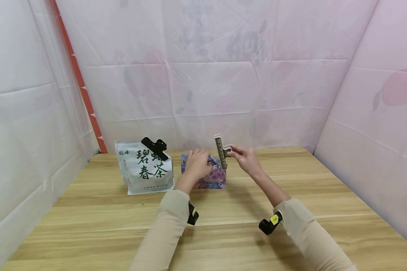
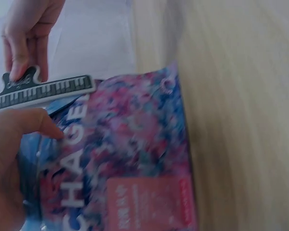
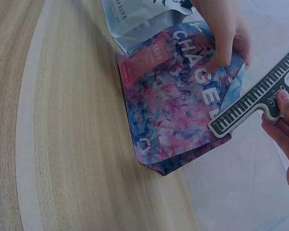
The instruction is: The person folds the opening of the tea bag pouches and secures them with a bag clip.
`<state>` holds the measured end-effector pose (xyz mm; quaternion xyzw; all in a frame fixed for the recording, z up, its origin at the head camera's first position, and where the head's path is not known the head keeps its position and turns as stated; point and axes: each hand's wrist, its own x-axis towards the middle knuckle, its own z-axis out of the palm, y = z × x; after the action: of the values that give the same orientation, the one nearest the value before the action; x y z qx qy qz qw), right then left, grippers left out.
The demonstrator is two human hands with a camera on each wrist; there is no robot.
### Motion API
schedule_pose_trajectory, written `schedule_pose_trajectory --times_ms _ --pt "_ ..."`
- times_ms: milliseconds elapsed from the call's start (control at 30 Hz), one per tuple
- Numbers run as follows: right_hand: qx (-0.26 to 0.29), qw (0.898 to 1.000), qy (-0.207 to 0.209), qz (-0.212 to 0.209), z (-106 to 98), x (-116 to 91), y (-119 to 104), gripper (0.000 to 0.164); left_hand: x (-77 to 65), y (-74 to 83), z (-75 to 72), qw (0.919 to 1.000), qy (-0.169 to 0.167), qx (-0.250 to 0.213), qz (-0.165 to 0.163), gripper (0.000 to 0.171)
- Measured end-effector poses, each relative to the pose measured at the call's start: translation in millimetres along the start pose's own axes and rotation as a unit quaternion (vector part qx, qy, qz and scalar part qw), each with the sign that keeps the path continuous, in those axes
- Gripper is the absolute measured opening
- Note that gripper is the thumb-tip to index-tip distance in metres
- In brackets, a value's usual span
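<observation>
A pink, purple and blue floral pouch [image 1: 218, 179] marked CHAGEE stands upright near the back of the table. My left hand [image 1: 199, 165] grips its top from above, thumb on the lettered face in the left wrist view, where the folded top edge [image 3: 233, 89] shows blue in the right wrist view. Between thumb and fingers my right hand [image 1: 245, 159] pinches the handle of a wide bag clip [image 1: 221, 152] with a piano-key pattern. The clip [image 3: 254, 98] is tilted and overlaps the pouch's top corner, close to the left hand.
To the left stands a pale tea bag [image 1: 149, 180] with green Chinese characters, a black clip [image 1: 155, 148] fixed aslant on its top corner. Pale printed cloth [image 1: 203, 90] walls in the wooden table [image 1: 230, 241] at the back and sides. Each wrist carries a black camera mount [image 1: 269, 224].
</observation>
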<state>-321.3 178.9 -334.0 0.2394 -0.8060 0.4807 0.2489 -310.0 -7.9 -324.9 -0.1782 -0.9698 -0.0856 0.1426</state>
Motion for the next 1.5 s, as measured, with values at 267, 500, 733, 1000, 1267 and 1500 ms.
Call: schedule_pose_trajectory --times_ms 267,500,733,1000,1267,1500 --pt "-0.020 1.000 -0.005 -0.012 -0.3 1.2 -2.3 0.028 -3.0 -16.7 -12.7 0.9989 0.004 0.045 0.013 0.040" --pt "-0.047 0.998 -0.014 -0.031 -0.9 1.8 -4.4 0.028 -7.9 -31.7 -11.7 0.9989 0.031 0.013 -0.032 0.052" --pt "-0.158 0.980 -0.033 -0.116 -1.5 7.5 -10.8 0.028 -7.8 -37.3 -5.1 0.9945 0.073 -0.068 -0.032 0.054" --pt "-0.207 0.964 -0.084 -0.142 6.3 15.3 -23.4 0.024 -8.3 -41.2 5.1 0.9831 0.089 -0.138 -0.081 0.060" --pt "-0.241 0.944 -0.106 -0.200 17.0 18.8 -27.3 0.007 -10.3 -37.5 8.0 0.9842 0.107 -0.116 -0.080 0.060" --pt "-0.255 0.941 -0.134 -0.177 14.2 20.0 -27.9 0.014 -13.2 -32.0 9.7 0.9803 0.133 -0.123 -0.080 0.060"
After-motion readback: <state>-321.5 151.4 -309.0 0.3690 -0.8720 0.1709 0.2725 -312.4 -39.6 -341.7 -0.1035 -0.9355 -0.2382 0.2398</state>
